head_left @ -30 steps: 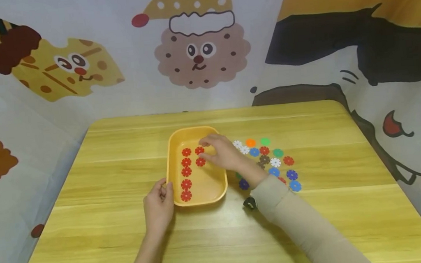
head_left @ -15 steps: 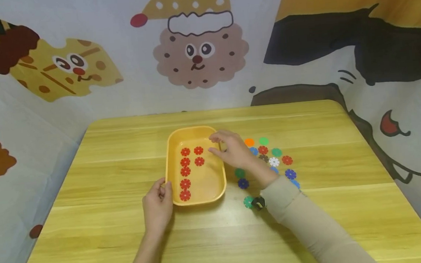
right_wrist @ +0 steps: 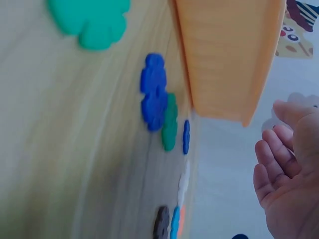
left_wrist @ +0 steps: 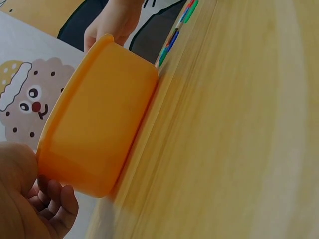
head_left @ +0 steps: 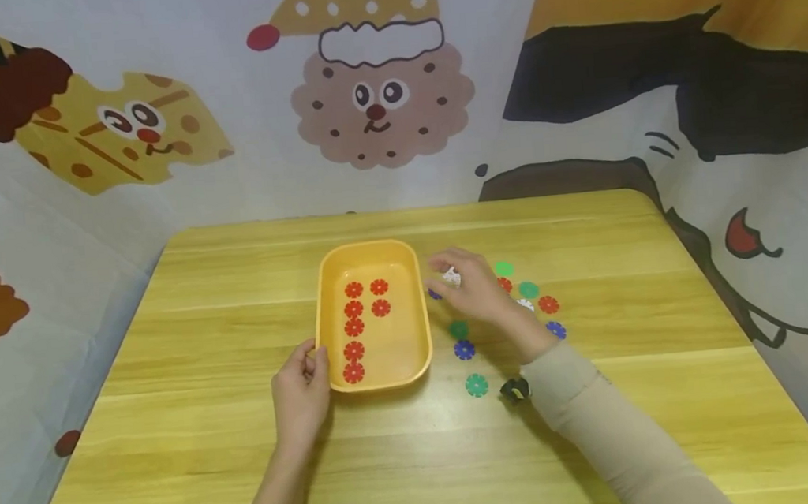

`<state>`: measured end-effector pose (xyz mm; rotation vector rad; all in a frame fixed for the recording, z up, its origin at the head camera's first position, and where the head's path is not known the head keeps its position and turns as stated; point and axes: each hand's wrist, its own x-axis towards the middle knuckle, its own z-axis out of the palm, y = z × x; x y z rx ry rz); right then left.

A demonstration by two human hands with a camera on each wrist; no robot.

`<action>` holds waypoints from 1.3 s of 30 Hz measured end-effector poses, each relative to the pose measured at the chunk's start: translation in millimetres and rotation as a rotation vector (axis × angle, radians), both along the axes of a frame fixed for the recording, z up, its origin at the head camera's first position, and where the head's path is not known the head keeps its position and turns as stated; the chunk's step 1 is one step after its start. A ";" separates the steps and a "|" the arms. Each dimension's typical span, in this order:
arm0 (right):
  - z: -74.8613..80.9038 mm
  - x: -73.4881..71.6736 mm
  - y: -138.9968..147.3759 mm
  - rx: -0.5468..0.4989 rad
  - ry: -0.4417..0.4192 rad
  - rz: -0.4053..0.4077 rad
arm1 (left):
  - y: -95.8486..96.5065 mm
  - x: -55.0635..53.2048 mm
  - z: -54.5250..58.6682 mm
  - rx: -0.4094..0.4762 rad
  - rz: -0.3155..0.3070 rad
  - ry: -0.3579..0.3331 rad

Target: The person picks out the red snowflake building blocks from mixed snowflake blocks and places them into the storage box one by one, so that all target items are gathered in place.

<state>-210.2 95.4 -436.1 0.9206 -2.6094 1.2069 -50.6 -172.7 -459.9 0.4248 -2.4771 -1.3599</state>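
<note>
A yellow plastic tray (head_left: pixel 397 347) stands on the table. Inside it lie several red snowflake discs (head_left: pixel 354 309), a longer column on the left and two beside its top. My left hand (head_left: pixel 301 394) grips the tray's left side near the front corner, thumb at the rim and fingers curled against the outer wall (left_wrist: pixel 94 124). Just right of the tray, above the loose discs, hovers my right hand (head_left: pixel 478 290). Its fingers are loosely bent and parted, with nothing between them in the right wrist view. A white snowflake disc (head_left: pixel 452 277) shows past the fingers.
Loose snowflake discs of several colours are spread right of the tray, among them a green disc (head_left: pixel 476 385), a blue disc (head_left: pixel 465 350) and a red disc (head_left: pixel 548 305). My right forearm covers some. A cartoon-printed cloth (head_left: pixel 250 193) hangs behind the wooden table (head_left: pixel 201 299).
My right hand has moved right, from over the red discs in the tray to over the loose discs outside. The left hand keeps its hold on the tray.
</note>
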 end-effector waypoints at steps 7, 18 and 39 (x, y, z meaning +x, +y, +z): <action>-5.5 -2.7 15.5 0.022 -0.041 -0.014 | -1.0 -0.1 -0.7 0.012 0.008 -0.004; -12.6 -4.3 38.1 0.050 -0.072 -0.067 | -1.8 -0.3 -1.5 0.007 -0.009 0.013; -18.9 -9.8 82.8 0.163 -0.158 -0.096 | -0.8 -1.3 -0.5 0.011 -0.011 0.008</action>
